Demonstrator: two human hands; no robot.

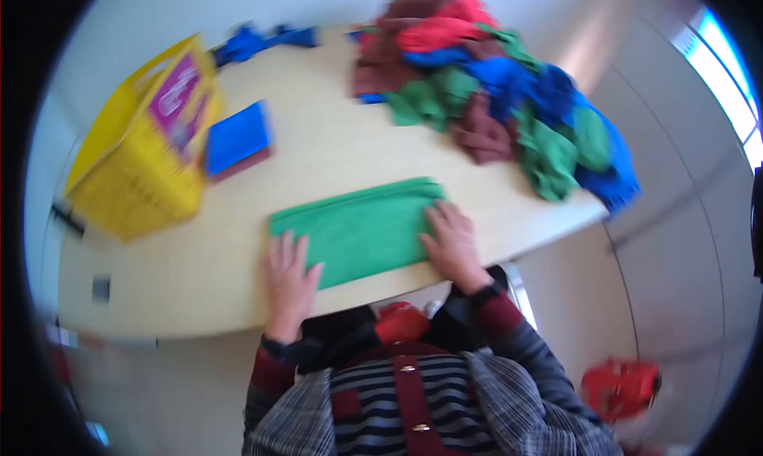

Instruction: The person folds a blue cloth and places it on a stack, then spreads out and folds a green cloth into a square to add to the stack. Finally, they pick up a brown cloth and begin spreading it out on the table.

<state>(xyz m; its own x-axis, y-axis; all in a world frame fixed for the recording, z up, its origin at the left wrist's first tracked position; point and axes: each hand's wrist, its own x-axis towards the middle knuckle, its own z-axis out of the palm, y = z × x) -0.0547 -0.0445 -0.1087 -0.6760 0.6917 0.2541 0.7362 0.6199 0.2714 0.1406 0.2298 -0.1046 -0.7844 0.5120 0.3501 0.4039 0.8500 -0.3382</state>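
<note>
A green cloth [362, 233], folded into a flat rectangle, lies on the table near its front edge. At its left end rests my left hand [291, 277], fingers spread and lying flat. My right hand [451, 241] lies on the cloth's right end, also with fingers stretched out. Behind the green cloth, a folded blue cloth [238, 141] sits on top of a folded brown cloth [245, 167], making a small stack. The view is somewhat blurred.
A yellow bin [151, 170] with a purple label stands at the left of the table [318, 150]. Crumpled red, brown, blue and green cloths [493, 79] are heaped at the back right. Some blue cloth [246, 44] lies at the back left. A red object [620, 388] is low at the right.
</note>
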